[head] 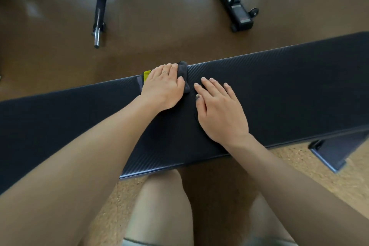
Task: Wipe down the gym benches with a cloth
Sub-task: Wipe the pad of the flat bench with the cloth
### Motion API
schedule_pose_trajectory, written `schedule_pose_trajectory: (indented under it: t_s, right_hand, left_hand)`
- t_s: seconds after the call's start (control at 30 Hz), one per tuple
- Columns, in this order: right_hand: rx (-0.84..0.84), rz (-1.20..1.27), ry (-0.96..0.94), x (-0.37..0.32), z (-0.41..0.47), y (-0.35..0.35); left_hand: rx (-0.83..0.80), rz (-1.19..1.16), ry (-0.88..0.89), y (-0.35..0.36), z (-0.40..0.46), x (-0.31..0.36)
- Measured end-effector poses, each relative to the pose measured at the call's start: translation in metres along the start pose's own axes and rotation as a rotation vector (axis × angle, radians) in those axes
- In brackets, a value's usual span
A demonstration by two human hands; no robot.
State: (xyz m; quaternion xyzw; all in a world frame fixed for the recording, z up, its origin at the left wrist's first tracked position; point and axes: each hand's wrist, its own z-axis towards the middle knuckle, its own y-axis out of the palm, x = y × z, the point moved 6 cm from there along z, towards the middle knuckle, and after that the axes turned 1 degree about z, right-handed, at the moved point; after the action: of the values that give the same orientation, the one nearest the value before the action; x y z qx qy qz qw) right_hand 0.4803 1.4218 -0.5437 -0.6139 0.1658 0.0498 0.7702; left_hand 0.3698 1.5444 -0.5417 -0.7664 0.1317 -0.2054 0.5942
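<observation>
Head view: left hand lies flat with straight fingers, pressing the dark cloth onto the far edge of the bench pad, mid-length. Right hand just right of it, palm down on the pad, fingers spread, holding nothing.

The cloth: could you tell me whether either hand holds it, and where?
The left hand presses flat on the middle of the cloth, pinning it at the far edge of the bench rather than gripping it. The right hand holds nothing.

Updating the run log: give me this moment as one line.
step: wiping bench | left hand: pressing grey cloth at far edge | right hand: flat on bench, no cloth
</observation>
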Motion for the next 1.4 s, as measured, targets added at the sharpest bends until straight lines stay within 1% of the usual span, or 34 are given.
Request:
schedule_pose_trajectory:
  t_s: [0.1,0.2,0.27,0.33,0.47,0.73,0.83,0.97,1.03,1.1,1.2,1.3,1.4]
  right_hand:
    - [-0.027,-0.014,0.005,0.002,-0.003,0.001]
    - [-0.076,-0.032,0.007,0.006,-0.007,0.001]
    - [-0.059,-0.053,0.058,0.011,-0.01,-0.003]
    - [-0.037,-0.074,0.123,0.016,-0.014,-0.005]
    - [0.006,-0.063,0.208,0.014,-0.009,-0.007]
    - [-0.054,-0.113,0.194,0.016,-0.003,-0.002]
    - [-0.053,-0.099,0.204,0.018,-0.005,-0.003]
    - [-0.023,-0.068,0.218,0.018,-0.006,-0.005]
    - [-0.016,-0.061,0.233,0.018,-0.006,-0.005]
    - [-0.022,-0.061,0.238,0.018,-0.007,-0.005]
    - [-0.057,-0.077,0.202,0.015,-0.006,-0.005]
    - [-0.082,-0.149,0.172,0.028,-0.014,-0.015]
    - [-0.076,-0.158,0.272,0.068,-0.041,-0.033]
  left_hand:
    - [-0.02,0.006,0.017,0.002,-0.015,0.006]
    - [-0.033,0.026,0.116,0.014,-0.065,0.021]
    - [-0.042,0.053,0.185,0.023,-0.1,0.03]
    - [-0.063,0.054,0.225,0.027,-0.111,0.031]
    - [-0.034,0.045,0.261,0.021,-0.077,0.027]
    - [-0.045,0.004,0.231,0.005,0.017,0.045]
    - [-0.055,-0.004,0.239,0.004,0.005,0.051]
    - [-0.033,0.036,0.341,0.018,-0.07,0.041]
    - [-0.039,0.079,0.378,0.024,-0.092,0.034]
    - [-0.044,0.086,0.39,0.023,-0.089,0.032]
    - [-0.024,0.082,0.401,0.021,-0.06,0.038]
    - [-0.022,0.089,0.384,0.019,-0.029,0.047]
    - [-0.046,0.08,0.331,0.013,-0.007,0.06]
